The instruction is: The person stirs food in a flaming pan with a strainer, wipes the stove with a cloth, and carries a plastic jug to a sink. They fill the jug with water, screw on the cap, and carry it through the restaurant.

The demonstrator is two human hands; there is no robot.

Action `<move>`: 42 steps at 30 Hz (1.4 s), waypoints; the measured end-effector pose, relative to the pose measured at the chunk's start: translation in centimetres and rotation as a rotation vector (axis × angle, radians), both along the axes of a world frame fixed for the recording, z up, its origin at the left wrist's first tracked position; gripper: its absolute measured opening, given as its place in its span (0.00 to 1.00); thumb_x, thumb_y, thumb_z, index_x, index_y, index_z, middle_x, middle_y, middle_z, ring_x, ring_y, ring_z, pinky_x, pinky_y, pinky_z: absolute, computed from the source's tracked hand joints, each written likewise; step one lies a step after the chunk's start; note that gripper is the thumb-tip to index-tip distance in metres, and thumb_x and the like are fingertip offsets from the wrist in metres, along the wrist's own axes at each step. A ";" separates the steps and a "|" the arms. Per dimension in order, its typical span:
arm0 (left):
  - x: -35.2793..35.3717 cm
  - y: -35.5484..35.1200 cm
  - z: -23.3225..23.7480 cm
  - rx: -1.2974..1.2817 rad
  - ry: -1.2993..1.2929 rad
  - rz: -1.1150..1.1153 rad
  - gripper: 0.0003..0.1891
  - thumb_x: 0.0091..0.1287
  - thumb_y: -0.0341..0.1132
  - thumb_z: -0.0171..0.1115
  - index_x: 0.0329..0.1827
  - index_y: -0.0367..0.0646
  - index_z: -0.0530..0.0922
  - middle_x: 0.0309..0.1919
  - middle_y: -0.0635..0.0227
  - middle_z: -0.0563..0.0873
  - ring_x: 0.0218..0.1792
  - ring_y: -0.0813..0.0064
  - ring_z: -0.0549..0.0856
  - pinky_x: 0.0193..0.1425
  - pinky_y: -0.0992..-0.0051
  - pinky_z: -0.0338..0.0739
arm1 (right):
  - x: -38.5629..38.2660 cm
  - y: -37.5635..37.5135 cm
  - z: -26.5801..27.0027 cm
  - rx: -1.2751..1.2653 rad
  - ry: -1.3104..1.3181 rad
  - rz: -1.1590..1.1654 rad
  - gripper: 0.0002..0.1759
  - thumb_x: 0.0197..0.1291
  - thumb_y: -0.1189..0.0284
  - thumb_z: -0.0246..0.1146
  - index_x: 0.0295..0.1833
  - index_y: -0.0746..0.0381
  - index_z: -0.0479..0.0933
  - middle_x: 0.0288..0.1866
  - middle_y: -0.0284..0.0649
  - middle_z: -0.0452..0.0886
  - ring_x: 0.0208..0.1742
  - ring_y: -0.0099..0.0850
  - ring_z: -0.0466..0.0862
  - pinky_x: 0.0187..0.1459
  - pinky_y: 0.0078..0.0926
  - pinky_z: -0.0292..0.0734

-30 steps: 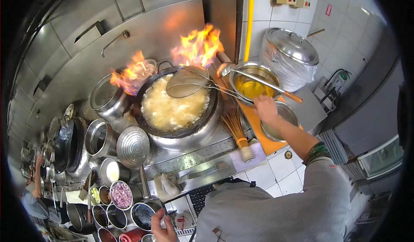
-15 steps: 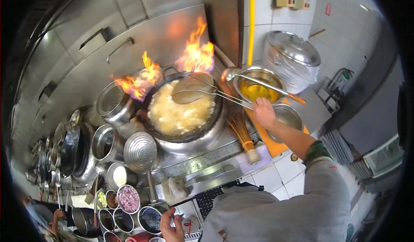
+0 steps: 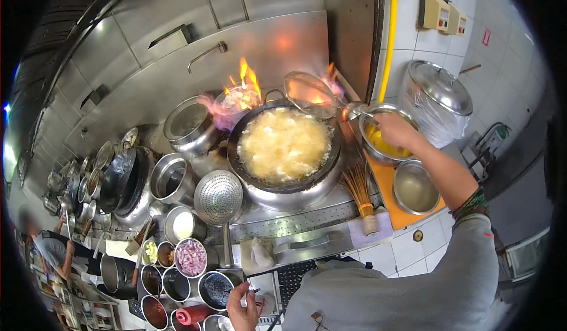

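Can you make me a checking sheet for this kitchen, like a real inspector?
Surface: metal stovetop, with flames behind the wok.
Job's things: bubbling wok; mesh strainer near its far rim; ladle alongside.
Clutter: perforated skimmer, twig brush, crowded pots.
Right hand: over the bowl of yellow liquid, apparently gripping the strainer's handle.
Left hand: near the pots; hold unclear.
Cables: nothing seen.
Surroundings: yellow pipe on tiled wall; another person far left.

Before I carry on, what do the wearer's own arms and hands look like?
Both the right hand and the left hand appear ungloved. The right arm wears a grey sleeve ending in a dark green patterned band, with a small red mark near it. The right forearm is uncovered; any left sleeve is out of view.
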State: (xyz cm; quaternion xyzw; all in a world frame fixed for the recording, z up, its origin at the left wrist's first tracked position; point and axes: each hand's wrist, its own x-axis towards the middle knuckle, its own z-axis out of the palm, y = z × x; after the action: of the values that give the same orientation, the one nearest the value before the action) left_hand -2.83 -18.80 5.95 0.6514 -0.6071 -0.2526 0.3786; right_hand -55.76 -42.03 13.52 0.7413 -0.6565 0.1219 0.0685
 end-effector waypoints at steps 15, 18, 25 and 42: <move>-1.8 -1.1 1.8 0.089 -0.083 0.015 0.10 0.64 0.26 0.62 0.47 0.34 0.81 0.39 0.58 0.88 0.42 0.66 0.87 0.49 0.69 0.80 | -2.5 -0.9 -2.5 0.944 -1.137 -0.161 0.05 0.70 0.73 0.54 0.46 0.57 0.75 0.22 0.28 0.72 0.15 0.17 0.68 0.14 0.18 0.62; -0.7 -0.1 1.1 0.018 -0.073 0.068 0.09 0.65 0.25 0.62 0.47 0.34 0.81 0.39 0.58 0.88 0.41 0.67 0.87 0.49 0.69 0.80 | -4.2 -1.7 -1.1 1.055 -1.099 -0.158 0.05 0.70 0.72 0.54 0.47 0.58 0.75 0.22 0.28 0.72 0.15 0.17 0.68 0.14 0.18 0.61; -1.7 -0.5 2.4 -0.002 -0.073 0.023 0.09 0.65 0.23 0.59 0.47 0.33 0.81 0.40 0.57 0.88 0.41 0.67 0.87 0.48 0.70 0.80 | -2.2 0.0 -3.8 1.138 -1.341 -0.138 0.10 0.70 0.74 0.54 0.54 0.58 0.75 0.22 0.26 0.70 0.14 0.15 0.63 0.13 0.16 0.57; 1.5 3.7 0.5 -0.018 -0.052 0.072 0.09 0.66 0.27 0.61 0.47 0.35 0.81 0.38 0.58 0.87 0.41 0.66 0.87 0.48 0.70 0.79 | 3.7 7.8 -1.6 0.754 -1.385 -0.246 0.09 0.69 0.73 0.56 0.53 0.60 0.72 0.22 0.27 0.71 0.13 0.16 0.65 0.12 0.18 0.58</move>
State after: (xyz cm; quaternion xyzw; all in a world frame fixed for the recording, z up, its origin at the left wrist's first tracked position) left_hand -1.32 -15.11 6.46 0.6758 -0.5953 -0.2162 0.3772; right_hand -52.09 -34.23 11.87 0.3924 -0.6238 0.3162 -0.5974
